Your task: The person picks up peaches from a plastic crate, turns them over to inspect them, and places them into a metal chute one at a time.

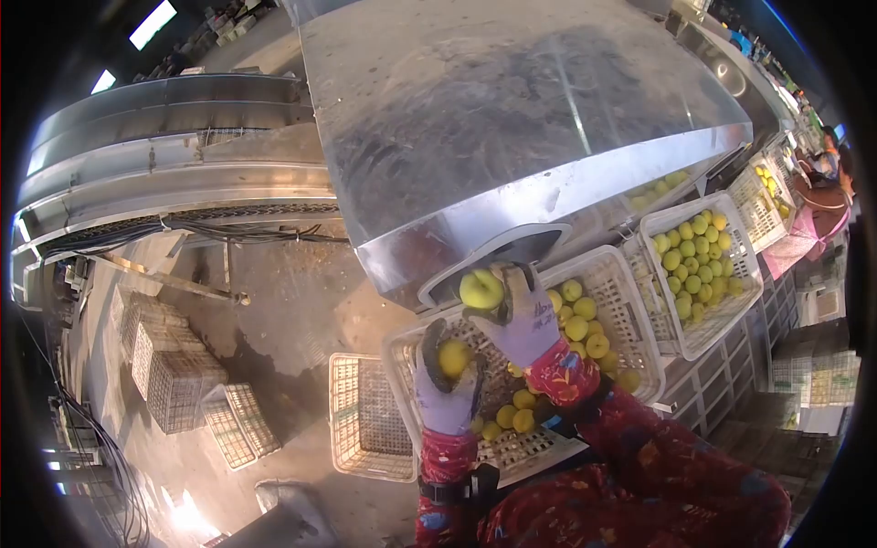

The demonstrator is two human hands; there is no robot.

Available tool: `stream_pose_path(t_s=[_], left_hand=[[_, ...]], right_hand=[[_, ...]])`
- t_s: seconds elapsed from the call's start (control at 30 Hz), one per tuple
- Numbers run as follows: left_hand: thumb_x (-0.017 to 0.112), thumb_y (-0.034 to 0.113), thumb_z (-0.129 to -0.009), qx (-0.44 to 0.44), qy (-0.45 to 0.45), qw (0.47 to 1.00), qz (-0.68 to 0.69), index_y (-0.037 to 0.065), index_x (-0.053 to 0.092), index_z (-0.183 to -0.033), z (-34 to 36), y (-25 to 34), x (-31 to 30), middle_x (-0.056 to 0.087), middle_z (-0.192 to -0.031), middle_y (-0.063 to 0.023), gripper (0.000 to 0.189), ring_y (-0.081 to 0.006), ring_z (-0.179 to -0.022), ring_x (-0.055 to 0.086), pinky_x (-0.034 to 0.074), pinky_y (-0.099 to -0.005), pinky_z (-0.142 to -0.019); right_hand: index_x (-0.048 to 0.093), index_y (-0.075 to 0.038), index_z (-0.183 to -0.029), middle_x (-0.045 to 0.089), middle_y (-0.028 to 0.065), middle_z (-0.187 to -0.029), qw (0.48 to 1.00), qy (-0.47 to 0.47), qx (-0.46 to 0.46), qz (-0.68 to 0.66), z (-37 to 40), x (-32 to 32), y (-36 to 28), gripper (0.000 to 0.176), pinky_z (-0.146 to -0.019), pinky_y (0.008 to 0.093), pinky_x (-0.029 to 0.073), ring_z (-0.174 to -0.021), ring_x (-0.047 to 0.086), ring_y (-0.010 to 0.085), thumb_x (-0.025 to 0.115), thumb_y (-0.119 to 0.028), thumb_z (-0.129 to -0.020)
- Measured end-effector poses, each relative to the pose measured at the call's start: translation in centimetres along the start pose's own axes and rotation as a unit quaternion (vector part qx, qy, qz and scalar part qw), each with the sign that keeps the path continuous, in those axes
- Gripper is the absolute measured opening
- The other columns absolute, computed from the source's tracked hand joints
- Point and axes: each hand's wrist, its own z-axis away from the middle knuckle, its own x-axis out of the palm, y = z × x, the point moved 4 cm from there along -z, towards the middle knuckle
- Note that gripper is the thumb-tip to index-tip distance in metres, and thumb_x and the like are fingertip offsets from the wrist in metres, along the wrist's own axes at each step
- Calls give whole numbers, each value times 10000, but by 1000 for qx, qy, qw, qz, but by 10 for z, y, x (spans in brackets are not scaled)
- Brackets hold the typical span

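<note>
My left hand (443, 384), in a pale glove with dark palm and fingers, is closed around a round yellow fruit (454, 358). Just up and to its right, my right hand (516, 306), gloved the same way, grips a green apple-like fruit (481, 289) with a dimple facing up. Handwriting marks the back of the right glove. Both hands are above a white slatted crate (645, 333) holding loose yellow fruit. My right forearm and sleeve hide part of its contents. The metal machine's edge (438, 228) is close beyond the right hand.
Another white crate (748, 301) full of yellow-green fruit stands to the right. An open crate (372, 416) sits at the lower left, with stacked crates (174, 379) farther off on the floor. Cables (265, 233) run along the metal frame. A person in pink (799, 239) is at far right.
</note>
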Motion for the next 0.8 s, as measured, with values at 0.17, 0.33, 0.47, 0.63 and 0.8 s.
stream_pose_path(t_s=[0.17,0.33,0.47,0.63,0.8], left_hand=[[548,-19,-800,-90,1,904,418,-23,412,-1377,2,7,-12,524,-1275,-160,592,-222,-1087,564,495,-293,-895],[582,-36,-822,-45,20,945,323,0,408,-1364,6,-8,-10,538,-1269,-175,570,-235,-1055,586,525,-334,-880],[596,-42,-841,-119,-44,807,577,2,437,-1330,8,-7,15,549,-1243,-180,516,-278,-1046,599,575,-363,-784],[599,-97,-806,-81,6,882,463,3,532,-1199,2,8,22,526,-1274,-151,411,-290,-1088,582,551,-359,-872],[651,-69,-806,-25,-5,956,293,-23,545,-1171,-8,-29,20,538,-1294,-148,383,-233,-1098,593,551,-314,-869]], right_hand=[[453,-15,-1266,558,228,-1103,999,-34,5,19,-34,31,20,710,-801,451,511,-971,593,397,822,-265,-713],[508,-38,-1250,567,195,-1177,974,-160,-19,-159,7,-37,-12,635,-877,448,498,-1067,581,369,817,-232,-731],[500,-60,-1286,550,177,-1213,982,-120,-55,-137,47,-34,-33,653,-935,453,472,-1109,558,380,810,-223,-734],[483,-49,-1297,528,199,-1202,983,-80,-68,-149,46,-33,-22,700,-910,450,480,-1061,559,407,809,-200,-696],[456,-19,-1284,524,216,-1150,993,-46,-49,-102,39,-30,-22,676,-831,463,497,-993,567,417,785,-177,-715]])
